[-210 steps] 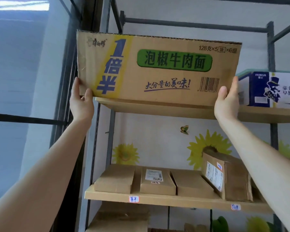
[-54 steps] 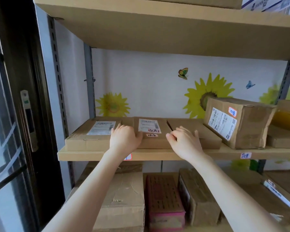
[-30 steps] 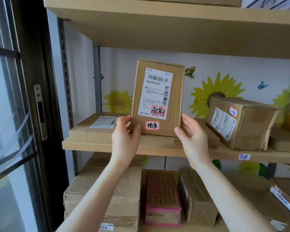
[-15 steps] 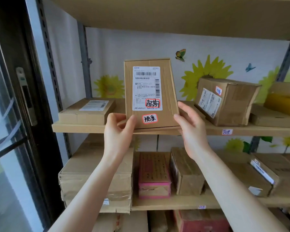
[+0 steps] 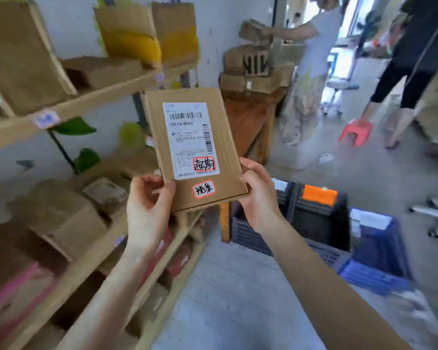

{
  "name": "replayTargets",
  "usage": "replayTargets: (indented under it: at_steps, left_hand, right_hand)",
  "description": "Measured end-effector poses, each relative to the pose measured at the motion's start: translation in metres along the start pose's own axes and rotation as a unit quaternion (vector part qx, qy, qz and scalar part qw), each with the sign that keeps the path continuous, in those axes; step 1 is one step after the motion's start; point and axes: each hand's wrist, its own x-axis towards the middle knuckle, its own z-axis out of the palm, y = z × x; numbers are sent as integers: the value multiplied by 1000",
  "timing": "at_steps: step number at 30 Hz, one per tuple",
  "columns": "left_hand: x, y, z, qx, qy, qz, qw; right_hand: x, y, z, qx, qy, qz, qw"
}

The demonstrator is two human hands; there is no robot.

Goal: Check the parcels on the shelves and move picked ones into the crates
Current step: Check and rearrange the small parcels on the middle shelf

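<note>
Parcel [image 5: 192, 147] held up, label facing camera

Left hand [image 5: 147, 208] grips its near-left corner, right hand [image 5: 258, 198] grips near-right edge; it stands upright between them. Black crate [image 5: 314, 223] and blue crate [image 5: 379, 248] on floor [image 5: 238, 299], far right. Shelves [image 5: 86, 102] left.

1. We cannot read the fine print on the white label [image 5: 190, 140] of the parcel [image 5: 228, 147]; it is too small and soft.
2. Our left hand [image 5: 147, 205] covers the parcel's lower left corner, and our right hand [image 5: 258, 195] hides part of its right edge. The fingers behind it are out of sight.
3. The shelves [image 5: 86, 102] and the boxes [image 5: 61, 213] on them are heavily blurred and run off the left and bottom edges.
4. Our right forearm crosses the black crate [image 5: 248, 234], whose inside is too dark to tell.
5. The blue crate [image 5: 374, 276] is blurred.
6. The person in dark clothes [image 5: 410, 59] is cut off by the top edge.
</note>
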Motion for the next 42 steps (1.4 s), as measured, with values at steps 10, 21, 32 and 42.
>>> replayTargets:
  at_steps: [10, 21, 32, 42]
  left_hand:
    - [-14, -109, 331, -71, -316, -259, 910]
    - [3, -253, 586, -16, -281, -532, 799]
    - [-1, -550, 794, 115, -253, -614, 739]
    - [-39, -869, 908, 274, -196, -540, 771]
  right_hand:
    - [123, -46, -295, -41, 275, -8, 961]
    - [304, -17, -517, -126, 337, 221, 906]
    - [505, 166, -728, -287, 383, 324, 816]
    - [643, 405, -901, -350, 351, 311, 811]
